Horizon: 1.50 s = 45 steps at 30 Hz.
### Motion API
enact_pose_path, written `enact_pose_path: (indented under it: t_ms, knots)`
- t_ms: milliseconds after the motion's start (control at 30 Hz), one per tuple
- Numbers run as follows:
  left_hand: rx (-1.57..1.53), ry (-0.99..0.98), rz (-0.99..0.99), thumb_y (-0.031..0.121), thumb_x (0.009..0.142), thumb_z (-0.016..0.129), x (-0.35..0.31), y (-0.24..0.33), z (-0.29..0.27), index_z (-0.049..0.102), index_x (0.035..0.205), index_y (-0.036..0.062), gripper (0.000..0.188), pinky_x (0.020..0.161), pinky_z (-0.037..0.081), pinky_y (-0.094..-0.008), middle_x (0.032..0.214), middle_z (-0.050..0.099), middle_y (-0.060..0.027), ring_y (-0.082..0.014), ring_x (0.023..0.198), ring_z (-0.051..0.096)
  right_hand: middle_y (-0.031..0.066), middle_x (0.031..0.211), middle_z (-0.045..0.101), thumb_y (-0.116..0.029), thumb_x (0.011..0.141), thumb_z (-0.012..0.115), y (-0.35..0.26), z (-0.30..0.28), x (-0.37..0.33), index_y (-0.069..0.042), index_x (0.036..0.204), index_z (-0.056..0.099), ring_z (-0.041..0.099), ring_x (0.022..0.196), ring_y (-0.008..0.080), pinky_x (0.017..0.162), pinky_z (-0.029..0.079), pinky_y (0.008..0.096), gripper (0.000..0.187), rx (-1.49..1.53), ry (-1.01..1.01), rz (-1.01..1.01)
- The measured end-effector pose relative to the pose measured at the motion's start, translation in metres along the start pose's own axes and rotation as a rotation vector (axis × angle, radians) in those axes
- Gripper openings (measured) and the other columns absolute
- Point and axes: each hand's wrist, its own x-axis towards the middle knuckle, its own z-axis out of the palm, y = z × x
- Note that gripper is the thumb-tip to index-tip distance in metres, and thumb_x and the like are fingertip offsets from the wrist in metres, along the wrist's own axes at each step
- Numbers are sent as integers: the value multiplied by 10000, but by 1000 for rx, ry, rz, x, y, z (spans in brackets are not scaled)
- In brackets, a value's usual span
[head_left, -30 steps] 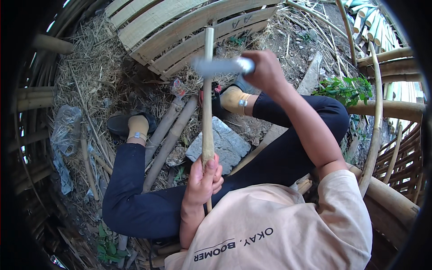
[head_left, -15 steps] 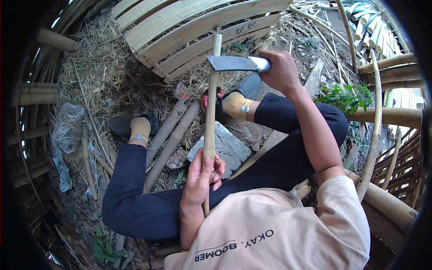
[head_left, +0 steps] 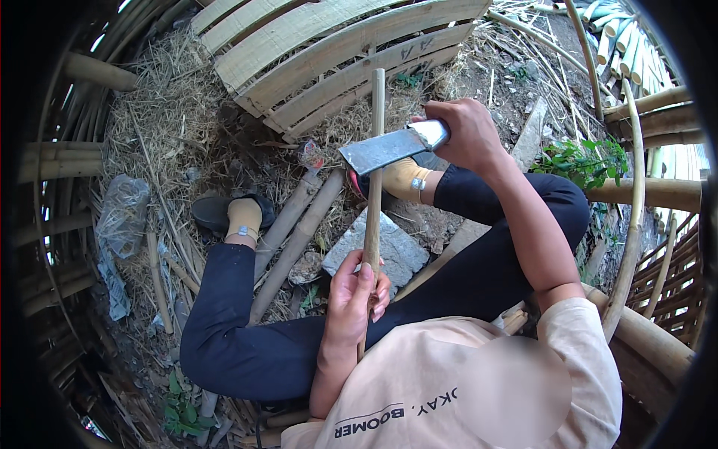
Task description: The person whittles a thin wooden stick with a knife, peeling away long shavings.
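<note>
My left hand (head_left: 355, 292) is closed round the lower part of a slim, pale wooden stick (head_left: 377, 202). The stick stands nearly upright in the view, its lower end close to my shirt. In my right hand (head_left: 467, 135) is the handle of a broad-bladed knife (head_left: 385, 150), with a light-coloured patch where blade and handle meet. Its grey blade points left and lies across the upper part of the stick, its flat face showing. Whether the edge bites into the wood I cannot tell.
Between my legs lie a pale stone block (head_left: 385, 243) and two bamboo poles (head_left: 301, 239). A slatted wooden pallet (head_left: 321, 60) leans ahead. At left are straw and a crumpled plastic bag (head_left: 123, 209). Leafy plants (head_left: 583, 161) and bamboo rails (head_left: 651, 193) stand at right.
The knife has moved down along the stick, and its blade has turned to show more of its flat face. The stick and my left hand have shifted slightly right in view.
</note>
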Motion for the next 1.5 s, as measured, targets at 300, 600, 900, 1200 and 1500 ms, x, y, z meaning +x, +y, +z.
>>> enact_pose_path:
  t_ms: [300, 600, 900, 1200, 1500]
  knots:
    - [-85, -98, -39, 287, 1088, 478, 0, -2, -5, 496, 1192, 98, 216, 419, 261, -157, 679, 405, 42, 0, 514, 306, 185, 664, 605, -206, 805, 771, 0, -4, 1, -44, 713, 593, 622, 648, 399, 569, 461, 450, 258, -18, 18, 23]
    - [8, -16, -18, 337, 1073, 518, 1, -13, 2, 513, 1162, 99, 254, 443, 240, -162, 668, 379, 76, 7, 550, 289, 235, 763, 631, -20, 638, 667, -1, -8, 1, 14, 840, 653, 635, 771, 440, 675, 510, 426, 205, 62, -64, 132]
    - [-34, 59, 41, 380, 1093, 439, 6, -11, -7, 540, 1139, 91, 309, 441, 196, -164, 654, 406, 68, 13, 521, 271, 196, 632, 614, -86, 725, 718, -42, 5, -5, -27, 759, 661, 647, 621, 395, 606, 519, 413, 88, 196, -245, -14]
    - [-122, 176, 81, 396, 1096, 411, -1, 10, -16, 554, 1164, 50, 380, 427, 205, -166, 648, 429, 41, 5, 502, 272, 174, 628, 615, -156, 669, 732, -65, 15, -16, -76, 748, 643, 652, 660, 388, 624, 514, 479, 143, 125, -457, -120]
    - [154, 327, 183, 329, 1096, 462, -1, -6, -13, 582, 1209, 64, 313, 474, 269, -197, 658, 432, 51, -16, 556, 345, 170, 620, 635, -248, 814, 756, -65, 44, -29, -75, 772, 732, 646, 613, 384, 581, 508, 448, 180, 145, -329, -93]
